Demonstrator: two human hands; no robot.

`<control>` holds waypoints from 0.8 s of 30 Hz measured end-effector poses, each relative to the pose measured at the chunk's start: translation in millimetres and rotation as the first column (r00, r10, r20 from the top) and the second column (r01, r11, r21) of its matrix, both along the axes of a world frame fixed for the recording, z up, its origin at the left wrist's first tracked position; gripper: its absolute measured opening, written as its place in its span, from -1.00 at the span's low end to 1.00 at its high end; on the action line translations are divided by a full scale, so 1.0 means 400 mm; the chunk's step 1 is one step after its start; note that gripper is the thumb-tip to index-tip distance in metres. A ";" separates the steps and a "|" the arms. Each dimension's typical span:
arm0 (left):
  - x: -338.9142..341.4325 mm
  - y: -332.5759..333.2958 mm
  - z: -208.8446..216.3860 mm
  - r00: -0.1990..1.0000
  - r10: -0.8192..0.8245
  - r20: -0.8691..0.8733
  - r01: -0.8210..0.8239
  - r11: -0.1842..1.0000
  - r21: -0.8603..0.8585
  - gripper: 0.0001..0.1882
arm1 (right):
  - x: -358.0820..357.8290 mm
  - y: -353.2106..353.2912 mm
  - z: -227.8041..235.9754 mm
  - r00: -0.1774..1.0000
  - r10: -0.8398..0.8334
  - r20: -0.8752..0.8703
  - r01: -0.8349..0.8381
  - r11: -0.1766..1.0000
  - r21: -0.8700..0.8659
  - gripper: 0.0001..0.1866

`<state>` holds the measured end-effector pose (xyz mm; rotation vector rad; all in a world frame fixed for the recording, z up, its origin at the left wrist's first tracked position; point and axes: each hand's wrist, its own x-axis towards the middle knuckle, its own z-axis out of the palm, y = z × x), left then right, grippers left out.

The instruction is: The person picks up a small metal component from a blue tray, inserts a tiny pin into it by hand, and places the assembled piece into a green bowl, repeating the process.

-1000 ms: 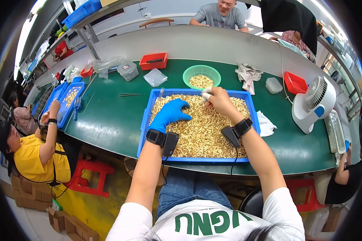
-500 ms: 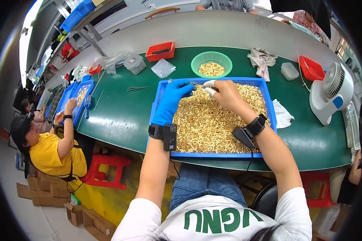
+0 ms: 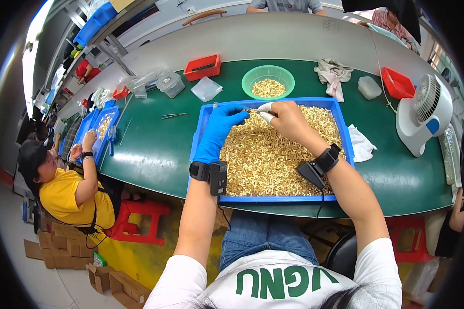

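Note:
A blue tray (image 3: 197, 141) in front of me holds a thick layer of small brass-coloured cylindrical pieces (image 3: 263, 159). Over its far part, my left hand (image 3: 222, 126), in a blue glove, has its fingertips pinched together. My right hand (image 3: 290, 121), with white covers on the thumb and a finger, pinches close beside it, the tips nearly meeting. Something small and metallic shows between the two sets of fingertips, too small to name. Just beyond the tray, a green mesh basket (image 3: 247, 82) contains more of the brass-coloured pieces.
Left of the tray lie tweezers (image 3: 175, 116); a red bin (image 3: 202, 67) and clear boxes (image 3: 170, 84) are behind. To the right are a white cloth (image 3: 362, 144), a fan (image 3: 423, 116) and another red bin (image 3: 397, 82). A co-worker in yellow (image 3: 67, 193) sits at left.
Both hands stay pinched together over the tray, with only slight finger movement. The view has shifted a little. The co-worker at left has moved slightly.

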<state>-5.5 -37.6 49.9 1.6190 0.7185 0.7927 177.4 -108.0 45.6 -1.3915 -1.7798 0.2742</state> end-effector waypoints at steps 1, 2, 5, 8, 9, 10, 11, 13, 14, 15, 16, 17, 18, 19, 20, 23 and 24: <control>0.001 -0.001 0.000 1.000 -0.004 0.005 0.004 1.000 0.007 -0.80 | 0.002 0.001 -0.003 1.000 -0.001 0.000 0.001 1.000 -0.001 -0.84; 0.002 0.000 0.000 1.000 -0.005 0.006 0.005 1.000 0.006 -0.80 | 0.005 0.002 -0.007 0.999 -0.011 0.051 0.009 0.999 0.032 -0.84; 0.001 0.009 -0.001 0.997 0.024 -0.078 -0.021 0.999 0.033 -0.81 | 0.009 0.006 -0.019 0.988 -0.034 0.150 0.019 0.995 0.098 -0.84; -0.002 0.018 -0.019 0.999 0.002 -0.037 0.000 0.999 0.041 -0.80 | 0.012 0.013 -0.031 0.988 -0.033 0.152 0.014 0.992 0.122 -0.84; -0.003 0.018 -0.021 1.000 -0.010 -0.017 0.010 0.999 0.044 -0.80 | 0.010 0.011 -0.024 0.988 -0.032 0.152 0.014 0.992 0.121 -0.84; -0.003 0.018 -0.023 1.000 -0.009 -0.017 0.010 0.999 0.044 -0.80 | 0.009 0.008 -0.013 1.000 0.025 -0.013 -0.025 0.997 -0.070 -0.84; -0.004 0.018 -0.025 1.000 -0.025 -0.007 0.025 0.999 0.033 -0.80 | 0.007 0.005 0.000 0.981 0.049 -0.186 -0.095 0.964 -0.249 -0.85; -0.006 0.019 -0.030 0.998 -0.055 0.014 0.055 0.998 0.010 -0.79 | -0.001 0.005 0.004 0.934 0.040 -0.354 -0.192 0.894 -0.405 -0.85; -0.006 0.019 -0.029 0.998 -0.056 0.015 0.055 0.998 0.010 -0.79 | -0.006 0.003 0.003 0.930 0.040 -0.365 -0.198 0.892 -0.407 -0.84; -0.005 0.018 -0.027 0.998 -0.064 0.019 0.064 0.998 0.001 -0.79 | -0.010 0.001 0.001 0.926 0.040 -0.375 -0.204 0.890 -0.408 -0.84; -0.006 0.018 -0.025 0.997 -0.071 0.024 0.071 0.997 -0.008 -0.80 | -0.015 -0.001 -0.002 0.922 0.041 -0.386 -0.211 0.887 -0.410 -0.83; -0.007 0.019 -0.023 0.997 -0.078 0.028 0.079 0.997 -0.016 -0.80 | -0.019 -0.002 -0.008 0.922 0.041 -0.385 -0.211 0.887 -0.411 -0.83; -0.009 0.022 -0.025 0.997 -0.077 0.030 0.078 0.997 -0.017 -0.80 | -0.024 -0.004 -0.018 0.936 0.066 -0.346 -0.195 0.916 -0.351 -0.83; -0.011 0.025 -0.024 0.993 -0.119 -0.002 0.119 0.993 -0.011 -0.80 | -0.032 -0.007 -0.021 0.948 0.089 -0.306 -0.182 0.940 -0.290 -0.83; -0.014 0.027 -0.024 0.987 -0.160 -0.034 0.160 0.987 -0.007 -0.79 | -0.038 -0.009 -0.021 0.959 0.110 -0.263 -0.172 0.959 -0.226 -0.83; -0.012 0.023 -0.029 0.987 -0.161 -0.008 0.161 0.987 -0.014 -0.78 | -0.049 -0.012 -0.015 0.942 0.084 -0.324 -0.171 0.952 -0.252 -0.85; -0.004 0.014 -0.020 0.991 -0.124 0.045 0.125 0.992 -0.026 -0.76 | -0.050 -0.013 -0.010 0.932 0.068 -0.355 -0.169 0.950 -0.263 -0.86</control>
